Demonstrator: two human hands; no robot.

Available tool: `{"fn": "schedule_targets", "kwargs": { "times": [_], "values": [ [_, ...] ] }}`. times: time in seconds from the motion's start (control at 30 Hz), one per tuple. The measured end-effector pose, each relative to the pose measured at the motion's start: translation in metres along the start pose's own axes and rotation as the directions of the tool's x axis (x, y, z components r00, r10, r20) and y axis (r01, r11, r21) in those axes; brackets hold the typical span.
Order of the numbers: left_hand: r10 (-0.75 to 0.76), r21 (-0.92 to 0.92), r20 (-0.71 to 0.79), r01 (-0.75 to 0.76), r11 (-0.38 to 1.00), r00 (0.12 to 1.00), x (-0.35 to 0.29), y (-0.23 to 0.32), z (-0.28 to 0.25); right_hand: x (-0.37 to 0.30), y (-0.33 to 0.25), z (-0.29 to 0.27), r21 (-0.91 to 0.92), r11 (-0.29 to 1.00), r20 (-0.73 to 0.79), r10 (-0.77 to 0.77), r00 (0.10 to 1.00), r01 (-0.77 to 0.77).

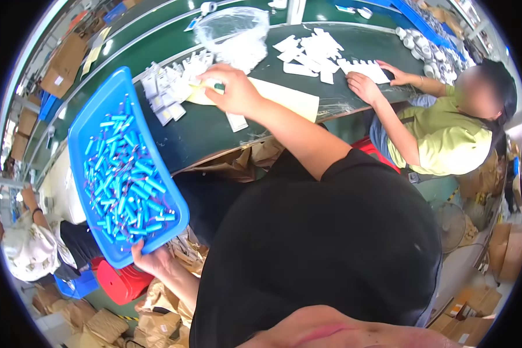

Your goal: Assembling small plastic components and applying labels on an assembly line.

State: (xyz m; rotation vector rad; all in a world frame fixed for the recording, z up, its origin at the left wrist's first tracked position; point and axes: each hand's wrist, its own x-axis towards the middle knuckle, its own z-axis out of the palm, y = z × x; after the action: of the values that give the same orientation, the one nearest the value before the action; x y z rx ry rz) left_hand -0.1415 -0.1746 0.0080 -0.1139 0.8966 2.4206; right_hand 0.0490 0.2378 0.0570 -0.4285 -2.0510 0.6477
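Observation:
My left hand (152, 259) grips the near rim of a blue plastic tray (78, 156), which tilts beside the table's left end. Heaped inside the tray are many small blue cylindrical battery cells (127, 194) with thin dark wires. Over the table, my right hand (233, 90) is curved, thumb and index finger apart, with nothing clearly visible between them. Under and beside it lies a pale yellow sheet (290, 98). White rectangular plastic parts (162, 95) are bunched left of that hand, and another white piece (236, 122) sits just below it.
A clear plastic bag (235, 35) of white parts stands behind my right hand. Further right, a co-worker (446, 127) handles a row of white pieces (365, 71) near a white pile (310, 49). A red bin (120, 282) and brown paper bags (162, 307) are below the tray.

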Motion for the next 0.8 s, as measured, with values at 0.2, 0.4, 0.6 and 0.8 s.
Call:
{"fn": "schedule_targets", "kwargs": {
  "times": [0.2,0.4,0.6,0.8],
  "values": [
    [-0.052,0.039,0.021,0.052,0.998,0.998,-0.03,0.006,0.035,-0.035,-0.048,-0.067,0.617,0.512,0.449,0.394,0.802,-0.597],
    [-0.388,0.183,0.287,0.348,0.92,0.876,-0.072,0.002,0.125,-0.042,-0.093,-0.162,0.815,0.146,0.505,0.297,0.811,-0.561],
    [-0.525,0.313,0.362,0.43,0.847,0.771,-0.1,-0.052,0.237,-0.043,-0.13,-0.227,0.885,0.261,0.194,0.548,0.814,-0.386],
    [-0.585,0.456,0.451,0.389,0.8,0.674,-0.094,-0.123,0.286,-0.066,-0.101,-0.28,0.949,0.105,0.159,0.655,0.739,-0.297]
  ]
}}
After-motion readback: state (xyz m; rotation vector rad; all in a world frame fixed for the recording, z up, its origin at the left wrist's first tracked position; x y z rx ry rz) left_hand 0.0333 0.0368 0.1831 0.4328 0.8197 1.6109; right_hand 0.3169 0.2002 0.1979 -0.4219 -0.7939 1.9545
